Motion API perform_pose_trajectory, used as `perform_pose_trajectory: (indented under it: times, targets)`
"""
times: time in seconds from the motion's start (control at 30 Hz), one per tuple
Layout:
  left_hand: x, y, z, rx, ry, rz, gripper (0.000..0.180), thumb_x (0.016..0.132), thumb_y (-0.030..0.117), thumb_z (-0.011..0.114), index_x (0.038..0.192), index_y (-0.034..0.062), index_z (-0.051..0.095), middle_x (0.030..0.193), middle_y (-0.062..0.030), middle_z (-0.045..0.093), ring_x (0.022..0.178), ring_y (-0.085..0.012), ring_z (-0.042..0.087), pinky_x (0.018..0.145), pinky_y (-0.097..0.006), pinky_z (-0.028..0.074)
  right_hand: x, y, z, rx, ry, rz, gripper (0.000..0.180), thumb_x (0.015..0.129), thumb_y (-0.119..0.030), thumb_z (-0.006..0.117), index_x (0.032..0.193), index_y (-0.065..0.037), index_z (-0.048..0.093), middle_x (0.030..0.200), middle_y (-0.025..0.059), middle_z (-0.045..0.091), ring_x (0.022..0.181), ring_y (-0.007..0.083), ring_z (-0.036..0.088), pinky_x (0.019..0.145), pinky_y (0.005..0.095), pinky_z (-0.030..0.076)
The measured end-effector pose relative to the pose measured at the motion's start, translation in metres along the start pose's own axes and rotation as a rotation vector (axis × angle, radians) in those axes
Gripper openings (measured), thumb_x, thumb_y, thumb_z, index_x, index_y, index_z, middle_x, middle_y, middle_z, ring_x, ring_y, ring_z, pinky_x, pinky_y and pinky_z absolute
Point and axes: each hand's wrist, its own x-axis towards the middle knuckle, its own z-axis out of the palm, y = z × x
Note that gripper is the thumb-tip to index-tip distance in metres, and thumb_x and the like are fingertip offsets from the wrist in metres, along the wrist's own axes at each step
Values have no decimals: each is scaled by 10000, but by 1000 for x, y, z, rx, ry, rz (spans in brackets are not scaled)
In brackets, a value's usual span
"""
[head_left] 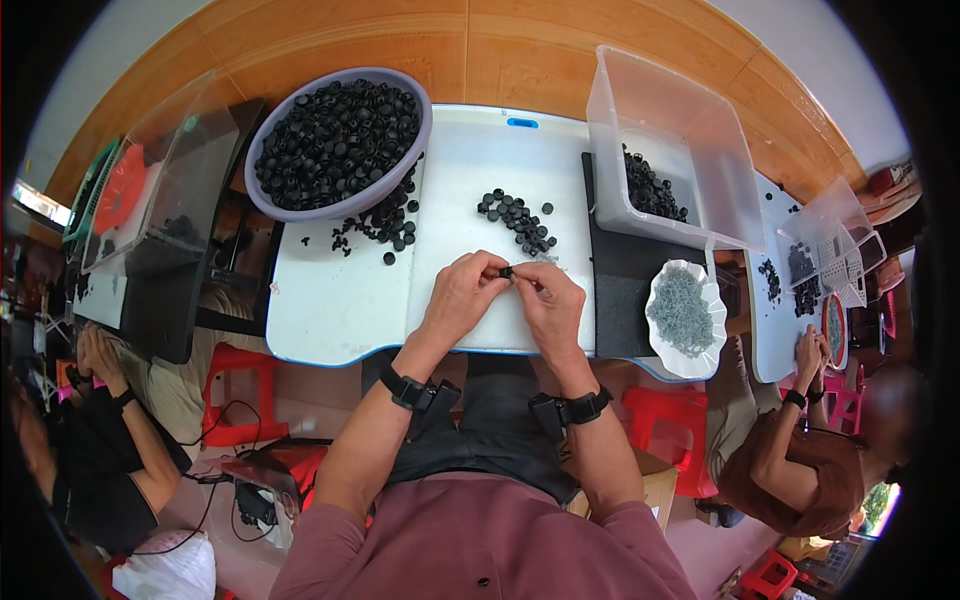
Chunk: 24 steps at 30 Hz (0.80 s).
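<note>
Over the front of the white table, my left hand (462,298) pinches a small black cap (506,271) between thumb and fingertips. My right hand (552,308) meets it from the other side, its thumb and fingers pressed together right beside the cap. Whatever lies between the right fingertips is too small to make out. Just beyond both hands sits a loose pile of round black caps (522,224). A few clear small pieces (546,259) lie at the near edge of that pile, next to my right fingers.
A greyish-purple basin (424,150) heaped with black caps stands back left, with loose parts (388,222) spilled below it. On the right, a clear plastic bin (690,120) holds black parts. A scalloped white dish (712,345) of clear pieces is nearer. People work at both sides.
</note>
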Motion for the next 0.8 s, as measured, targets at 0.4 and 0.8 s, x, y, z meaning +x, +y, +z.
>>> perform_pose_trajectory:
  times: [0.4,0.8]
  targets:
    - [1,2,3,18,34,-53,216,852,69,783,1034,-21,708,893,-129,765,808,-198,752,737,-299,586,-2,3,7,-124,58,-150,107,816,52,742,903,-9,726,832,129,720,716,295,698,635,349,539]
    - [3,3,-2,-4,-31,-120,276,862,66,767,1126,-6,730,909,-111,783,798,-143,744,755,-273,591,-1,0,3,-230,14,-325,125,816,19,747,927,-39,733,859,98,740,723,284,690,644,356,508]
